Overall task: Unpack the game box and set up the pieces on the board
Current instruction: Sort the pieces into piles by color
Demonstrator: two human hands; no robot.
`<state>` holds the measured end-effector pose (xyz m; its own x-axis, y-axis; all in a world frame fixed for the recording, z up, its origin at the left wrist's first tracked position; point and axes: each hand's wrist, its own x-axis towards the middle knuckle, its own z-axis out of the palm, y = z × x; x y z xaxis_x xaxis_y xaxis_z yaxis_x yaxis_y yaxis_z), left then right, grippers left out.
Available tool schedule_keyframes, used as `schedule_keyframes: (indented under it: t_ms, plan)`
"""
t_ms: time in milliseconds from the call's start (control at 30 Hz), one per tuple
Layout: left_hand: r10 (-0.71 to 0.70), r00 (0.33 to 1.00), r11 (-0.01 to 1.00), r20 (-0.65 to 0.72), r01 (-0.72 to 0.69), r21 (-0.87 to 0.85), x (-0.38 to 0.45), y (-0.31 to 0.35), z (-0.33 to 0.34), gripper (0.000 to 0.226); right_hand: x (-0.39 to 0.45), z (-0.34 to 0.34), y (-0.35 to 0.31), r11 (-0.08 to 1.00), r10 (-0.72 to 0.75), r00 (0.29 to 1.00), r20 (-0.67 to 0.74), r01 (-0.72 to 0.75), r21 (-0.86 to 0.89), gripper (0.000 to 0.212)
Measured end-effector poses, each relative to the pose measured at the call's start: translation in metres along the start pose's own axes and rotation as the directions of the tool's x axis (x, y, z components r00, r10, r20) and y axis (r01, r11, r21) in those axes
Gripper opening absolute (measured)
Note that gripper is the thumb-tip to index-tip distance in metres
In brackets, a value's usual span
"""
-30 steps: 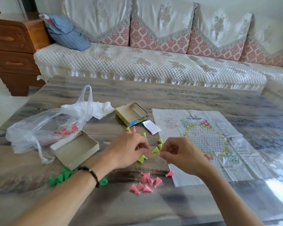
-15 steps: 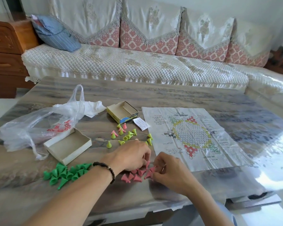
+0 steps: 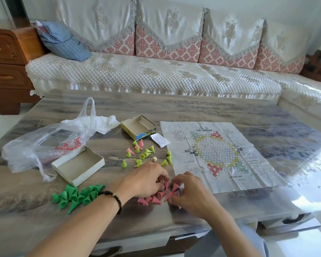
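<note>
sorting by colour, with nothing on the board yet. far left of the left hand (image 3: 146, 179): plastic bag (image 3: 44, 145), then open box tray (image 3: 78, 166). just left of its wrist: heap of green pieces (image 3: 76, 196). beyond its knuckles: yellow-green pieces (image 3: 145, 154), a few pink among them, a small die (image 3: 154, 159), and the box sleeve (image 3: 139, 129). left hand curled over the pink pieces (image 3: 156, 197), fingertips pinching among them. right hand (image 3: 189, 193) likewise curled, gripping pink ones. beyond and right of it: paper board (image 3: 217, 154), flat, bare. next, probably: gathering the stray pinks, then carrying each colour to its matching corner, standing pieces upright.
</note>
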<state>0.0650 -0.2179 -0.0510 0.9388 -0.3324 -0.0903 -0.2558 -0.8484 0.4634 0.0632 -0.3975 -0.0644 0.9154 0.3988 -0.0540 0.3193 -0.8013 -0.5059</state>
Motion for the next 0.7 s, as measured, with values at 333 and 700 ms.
schedule_keyframes:
  t_ms: [333,700]
  plan:
    - [0.016,0.998,1.0,-0.055,-0.016,-0.015,-0.005,-0.005,0.003,0.033,-0.008,-0.002,0.002,0.996,-0.053,0.995,-0.082,0.059,0.072,0.044]
    - [-0.034,0.968,0.999,-0.25,0.031,-0.017,-0.017,-0.03,-0.014,0.026,0.03,-0.017,-0.011,0.997,-0.071,0.982,-0.175,0.076,0.021,0.03]
